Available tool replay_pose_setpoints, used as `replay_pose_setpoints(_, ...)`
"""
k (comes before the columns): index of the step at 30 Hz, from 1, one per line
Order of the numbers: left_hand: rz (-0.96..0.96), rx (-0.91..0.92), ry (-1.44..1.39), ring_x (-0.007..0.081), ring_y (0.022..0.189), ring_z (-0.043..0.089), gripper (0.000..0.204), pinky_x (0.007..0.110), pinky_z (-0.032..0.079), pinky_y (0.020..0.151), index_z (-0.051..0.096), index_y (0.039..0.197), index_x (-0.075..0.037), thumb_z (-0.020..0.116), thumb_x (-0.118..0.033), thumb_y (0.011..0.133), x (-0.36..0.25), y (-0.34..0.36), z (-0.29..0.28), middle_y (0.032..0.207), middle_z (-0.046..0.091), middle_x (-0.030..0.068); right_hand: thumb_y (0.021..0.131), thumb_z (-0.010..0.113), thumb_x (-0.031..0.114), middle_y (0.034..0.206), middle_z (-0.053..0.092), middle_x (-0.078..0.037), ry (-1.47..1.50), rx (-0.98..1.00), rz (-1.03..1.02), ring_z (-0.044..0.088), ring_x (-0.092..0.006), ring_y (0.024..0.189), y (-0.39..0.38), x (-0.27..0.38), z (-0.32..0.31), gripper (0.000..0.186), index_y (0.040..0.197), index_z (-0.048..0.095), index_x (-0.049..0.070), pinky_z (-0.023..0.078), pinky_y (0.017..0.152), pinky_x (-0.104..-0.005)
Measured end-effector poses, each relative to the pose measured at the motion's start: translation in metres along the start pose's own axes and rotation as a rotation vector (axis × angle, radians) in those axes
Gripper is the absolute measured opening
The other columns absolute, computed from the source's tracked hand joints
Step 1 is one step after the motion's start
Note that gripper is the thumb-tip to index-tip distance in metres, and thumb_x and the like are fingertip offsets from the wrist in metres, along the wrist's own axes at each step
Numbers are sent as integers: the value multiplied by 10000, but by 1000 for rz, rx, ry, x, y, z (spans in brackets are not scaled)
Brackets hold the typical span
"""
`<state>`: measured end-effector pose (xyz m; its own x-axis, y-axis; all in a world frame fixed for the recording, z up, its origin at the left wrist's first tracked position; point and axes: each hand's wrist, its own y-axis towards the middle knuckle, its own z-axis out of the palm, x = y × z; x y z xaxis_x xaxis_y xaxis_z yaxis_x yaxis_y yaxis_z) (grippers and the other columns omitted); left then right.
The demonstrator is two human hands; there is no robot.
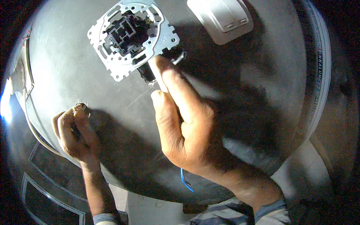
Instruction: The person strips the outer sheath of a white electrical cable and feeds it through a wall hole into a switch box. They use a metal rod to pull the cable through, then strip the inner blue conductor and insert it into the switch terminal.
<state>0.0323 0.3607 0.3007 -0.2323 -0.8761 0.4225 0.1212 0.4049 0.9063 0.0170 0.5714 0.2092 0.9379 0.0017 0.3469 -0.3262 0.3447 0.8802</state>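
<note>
A metal switch mounting frame with a black mechanism is at the top centre, tilted over a dark opening in the grey curved panel. My right hand is closed on a slim white object, possibly a tool, whose upper end meets the lower edge of the frame under my index finger. My left hand is lower left, fingers curled at a small rough hole; what they hold, if anything, is hidden. A blue wire shows below my right hand, beside a dark one.
A silver switch-like plate lies at the upper right. The panel's banded rim curves along the right. Along the left edge run a loose cable and a bright light. Below the panel are a pale floor and dark framed pieces.
</note>
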Motion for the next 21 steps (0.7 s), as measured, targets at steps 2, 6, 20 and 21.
replay_pose_setpoints(2, -29, -20, 41, 226, 787, 601, 128, 338, 505, 683, 632, 812, -4, 656, -83, 909, 0, 0, 1, 807, 652, 123, 986, 495, 22, 1255, 613, -286, 34, -2, -24, 626, -321, 1172, 3, -2, 1, 358, 1303, 499, -144, 479, 977, -325)
replay_pose_setpoints(6, 20, 1, 103, 239, 778, 594, 124, 337, 492, 683, 612, 793, 10, 632, -54, 897, 2, -1, -1, 811, 636, 135, 1000, 481, 42, 1236, 629, -261, 105, 97, 145, 624, -267, 1158, 9, -2, -7, 368, 1321, 493, -136, 470, 965, -320)
replay_pose_setpoints(20, -95, -81, 29, 258, 745, 562, 213, 362, 462, 722, 624, 791, 43, 554, -94, 939, 11, 2, -9, 769, 594, 129, 954, 527, 10, 993, 691, -261, -234, 49, 15, 706, -359, 920, 25, -2, 0, 278, 1213, 593, -68, 545, 747, -383)
replay_pose_setpoints(21, -128, -86, 84, 245, 735, 563, 231, 347, 460, 725, 627, 793, 48, 536, -95, 949, 10, 3, -9, 769, 599, 123, 949, 532, 8, 1009, 689, -264, -272, 65, 32, 704, -366, 933, 23, -3, -1, 281, 1211, 596, -69, 549, 751, -388)
